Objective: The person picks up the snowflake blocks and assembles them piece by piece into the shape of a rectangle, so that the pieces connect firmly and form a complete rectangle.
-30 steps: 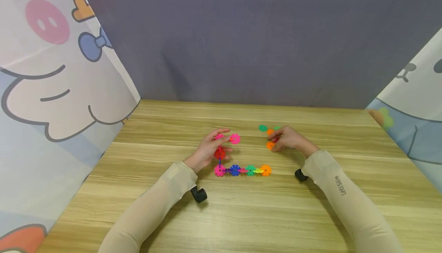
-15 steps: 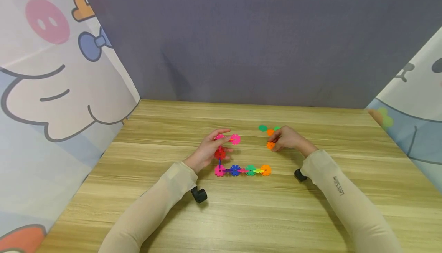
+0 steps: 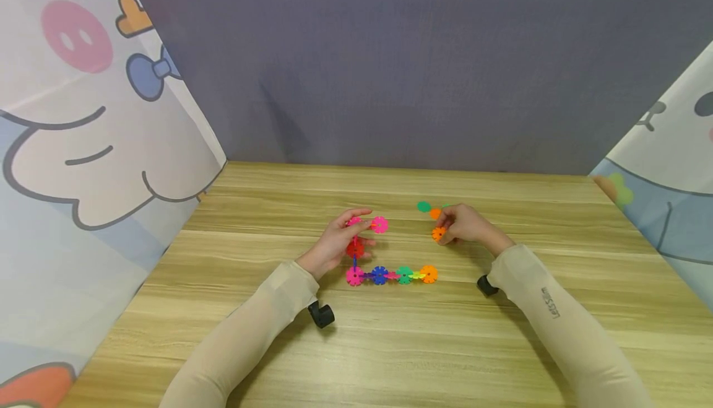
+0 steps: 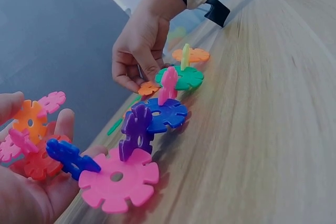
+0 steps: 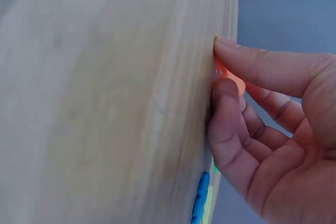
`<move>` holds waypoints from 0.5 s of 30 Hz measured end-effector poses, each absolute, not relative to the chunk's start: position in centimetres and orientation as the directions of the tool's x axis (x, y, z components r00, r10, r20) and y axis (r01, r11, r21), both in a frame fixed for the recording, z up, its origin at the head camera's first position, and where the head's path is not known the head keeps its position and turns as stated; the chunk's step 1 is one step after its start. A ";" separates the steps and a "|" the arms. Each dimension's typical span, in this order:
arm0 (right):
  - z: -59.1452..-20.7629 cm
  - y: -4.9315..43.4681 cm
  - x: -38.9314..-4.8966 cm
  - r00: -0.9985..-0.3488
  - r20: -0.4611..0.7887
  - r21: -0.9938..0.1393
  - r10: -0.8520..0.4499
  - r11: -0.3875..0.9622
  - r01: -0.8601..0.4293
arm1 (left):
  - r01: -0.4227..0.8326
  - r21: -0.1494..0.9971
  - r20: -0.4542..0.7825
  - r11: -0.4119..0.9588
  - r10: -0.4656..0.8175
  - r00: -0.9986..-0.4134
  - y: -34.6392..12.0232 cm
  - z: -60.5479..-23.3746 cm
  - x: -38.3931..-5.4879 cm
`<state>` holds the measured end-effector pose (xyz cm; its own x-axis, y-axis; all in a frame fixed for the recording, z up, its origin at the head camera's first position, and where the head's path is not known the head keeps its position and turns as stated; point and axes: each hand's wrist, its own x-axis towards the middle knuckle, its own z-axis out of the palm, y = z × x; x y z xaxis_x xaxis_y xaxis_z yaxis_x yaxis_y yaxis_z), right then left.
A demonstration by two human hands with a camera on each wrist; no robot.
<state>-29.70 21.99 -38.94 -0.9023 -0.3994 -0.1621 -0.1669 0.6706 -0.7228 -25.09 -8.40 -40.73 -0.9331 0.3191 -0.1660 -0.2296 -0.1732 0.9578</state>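
My left hand point(image 3: 332, 242) grips the upper left part of a U-shaped chain of plastic snowflake discs. The chain's pink corner disc point(image 4: 134, 187) is close in the left wrist view, joined to a blue disc point(image 4: 68, 157) and a purple disc point(image 4: 137, 129). The near row runs right through a green disc point(image 3: 404, 275) to an orange end disc point(image 3: 429, 274). A pink disc point(image 3: 380, 225) ends the far row. My right hand point(image 3: 466, 225) pinches a separate orange disc point(image 3: 438, 234) between thumb and fingers, low over the table; fingers partly hide it in the right wrist view point(image 5: 236, 83).
Behind the right hand lie a loose green disc point(image 3: 424, 207) and another orange disc point(image 3: 436, 214), with a green piece mostly hidden by the fingers. The wood-grain table point(image 3: 379, 346) meets a grey panel point(image 3: 390, 73) at the back. Cartoon-printed panels flank both sides.
The orange disc in my right fingers has shifted slightly to the right, and more of its face shows. My left hand and the chain have stayed almost still.
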 end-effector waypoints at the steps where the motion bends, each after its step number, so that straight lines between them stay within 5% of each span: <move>1: -38.9 22.0 -29.7 -0.901 -0.160 -0.725 -0.402 0.667 -0.169 | -0.228 0.958 -0.164 -0.172 0.320 -0.933 -8.4 -40.8 -25.1; 15: -38.4 20.7 -28.8 -0.904 -0.115 -0.812 -0.411 0.563 -0.153 | -0.234 0.953 -0.166 -0.193 0.314 -0.935 -8.5 -40.8 -25.1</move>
